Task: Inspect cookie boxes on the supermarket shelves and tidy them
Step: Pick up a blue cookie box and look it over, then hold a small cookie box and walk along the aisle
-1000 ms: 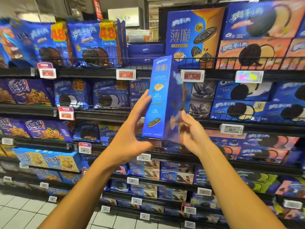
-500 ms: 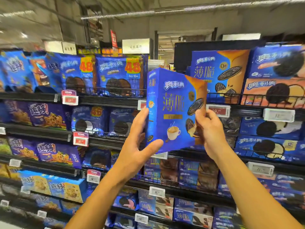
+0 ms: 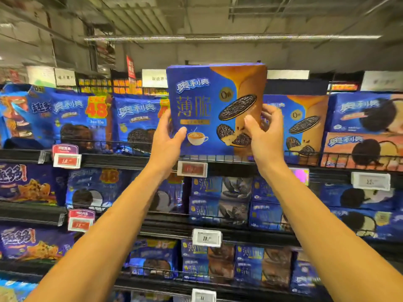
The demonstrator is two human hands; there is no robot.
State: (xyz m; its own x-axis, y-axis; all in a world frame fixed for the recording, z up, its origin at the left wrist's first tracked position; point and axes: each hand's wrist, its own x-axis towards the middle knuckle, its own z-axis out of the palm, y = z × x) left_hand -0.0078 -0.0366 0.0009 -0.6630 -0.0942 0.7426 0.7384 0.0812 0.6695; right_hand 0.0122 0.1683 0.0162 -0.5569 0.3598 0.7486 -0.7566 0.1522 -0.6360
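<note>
Fingers (image 3: pixel 270 118) of the right hand (image 3: pixel 265 136) and the left hand (image 3: pixel 166 137) pinch the blue-and-orange cookie box (image 3: pixel 216 107) by its sides, upright at frame centre, above the top shelf (image 3: pixel 130 159).

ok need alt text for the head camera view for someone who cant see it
Two bare hands hold a blue and orange cookie box upright at the top shelf, the left hand on its left edge, the right hand on its lower right. A matching box stands right of it, blue cookie bags to the left.

grey ceiling (image 3: pixel 218 16), tube light (image 3: pixel 218 37), dark shelving (image 3: pixel 218 235)
</note>
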